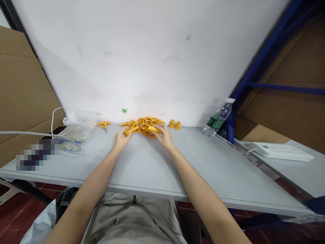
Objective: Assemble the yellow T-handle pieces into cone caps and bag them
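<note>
Near the back of the grey table, both my hands are at a heap of yellow plastic pieces [146, 122], several of them hollow, cup-like caps. My left hand [122, 138] is closed on a yellow piece with a spiral shaft [133, 129], which points right towards the heap. On the heap's right side, the fingers of my right hand [164, 136] pinch a ribbed yellow cap [153, 129]. Two more yellow caps [175, 124] stand upright just right of the heap. Left of it lies a yellow T-shaped handle [104, 124] with a metal spiral.
A clear plastic bottle [218, 118] leans at the right rear by a blue post. Clear plastic bags [80, 130] and a white cable [63, 136] lie at left. A white power strip [281, 151] rests on the right-hand surface. A white wall [157, 67] rises behind the table [147, 166].
</note>
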Motion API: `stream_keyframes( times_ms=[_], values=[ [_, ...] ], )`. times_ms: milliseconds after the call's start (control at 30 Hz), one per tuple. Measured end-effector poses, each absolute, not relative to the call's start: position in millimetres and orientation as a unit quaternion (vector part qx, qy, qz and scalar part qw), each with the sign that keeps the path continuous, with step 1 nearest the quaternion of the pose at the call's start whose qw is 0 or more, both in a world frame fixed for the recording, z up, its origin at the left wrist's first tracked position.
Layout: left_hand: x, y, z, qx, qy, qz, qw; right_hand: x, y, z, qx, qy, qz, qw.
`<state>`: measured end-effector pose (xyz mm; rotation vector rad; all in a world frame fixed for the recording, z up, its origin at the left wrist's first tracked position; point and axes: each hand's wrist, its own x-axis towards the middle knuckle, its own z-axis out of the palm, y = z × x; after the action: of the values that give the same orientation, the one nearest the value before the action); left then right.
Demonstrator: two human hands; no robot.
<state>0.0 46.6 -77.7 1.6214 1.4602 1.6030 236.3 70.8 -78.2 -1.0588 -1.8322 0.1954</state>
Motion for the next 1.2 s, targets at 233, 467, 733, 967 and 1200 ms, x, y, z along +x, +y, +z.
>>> stream_keyframes(
  times_ms=[233, 467, 733, 967, 1200],
  values=[
    [0, 39, -76, 0.628, 0.542, 0.533, 0.17, 227, 66, -85, -0.396, -0.795, 0.082, 0.451],
    [-5, 44, -80, 0.646, 0.564, 0.498, 0.127, 233, 76, -92, -0.433, -0.749, 0.086, 0.494],
    [-9, 49, -87, 0.67, 0.582, 0.456, 0.069, 238, 81, -95, -0.432, -0.727, 0.073, 0.53],
    [-9, 46, -90, 0.712, 0.553, 0.431, 0.036, 227, 73, -92, -0.372, -0.791, 0.066, 0.481],
    [-9, 47, -91, 0.707, 0.552, 0.442, -0.001, 219, 62, -83, -0.37, -0.819, 0.084, 0.43]
  ],
)
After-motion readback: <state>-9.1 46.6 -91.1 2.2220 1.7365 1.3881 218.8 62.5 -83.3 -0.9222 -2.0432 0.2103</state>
